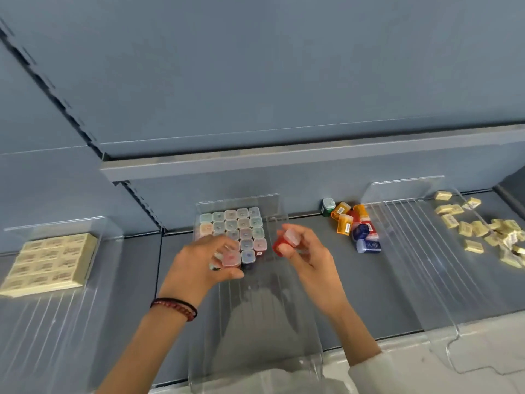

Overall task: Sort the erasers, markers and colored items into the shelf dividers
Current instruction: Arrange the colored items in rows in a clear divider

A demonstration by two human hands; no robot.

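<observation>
Through the head camera I'm partway into filling the middle acrylic divider (pixel 267 314) with small capped bottles. My left hand (pixel 203 261) curls round a pinkish bottle (pixel 231 257) at the front edge of the standing block of bottles (pixel 241 223); blur hides whether it is seated. My right hand (pixel 302 253) pinches a red bottle (pixel 284 243) just right of the block. Next, I think, each must go down upright, flush in the front row. A loose pile of bottles (pixel 355 226) and scattered erasers (pixel 483 228) wait to the right.
</observation>
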